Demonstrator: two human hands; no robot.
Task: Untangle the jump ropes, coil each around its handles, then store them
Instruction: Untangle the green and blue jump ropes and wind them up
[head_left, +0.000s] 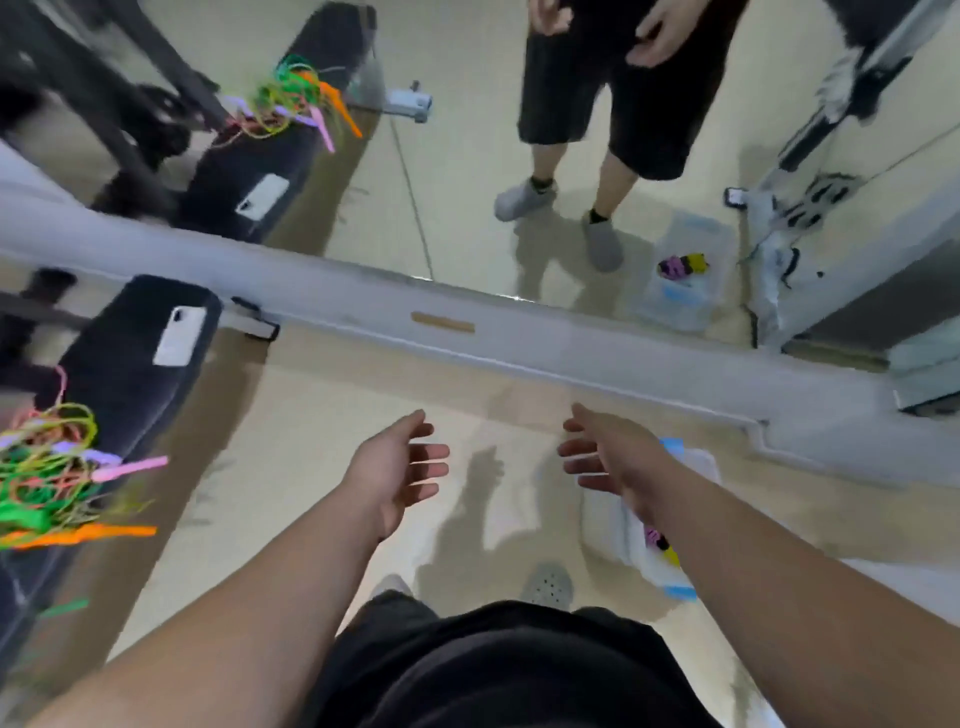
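The fingers (430, 451) of the left hand (400, 467) are straight and spread apart, holding nothing, with the palm turned inward. The right hand (610, 457) matches it: fingers apart and empty, palm facing the left one. Both hands are held out over the floor (311, 415), apart from each other and touching nothing.

Under the right forearm a clear bin (608, 525) with blue catches sits on the floor, partly hidden by the arm. Purple and yellow bundles (658, 545) show inside it, too blurred to make out further.

The ropes (47, 467) lie in a tangled heap on a dark padded table (130, 374) at the left edge, well apart from both hands. Green, yellow, pink, purple and orange cords are knotted together. A pink handle (130, 467) and an orange handle (88, 535) stick out past the table's edge. A white phone (181, 336) lies further along the same table. Ahead, a mirror (467, 156) above a grey ledge reflects the person, table, ropes and bin.
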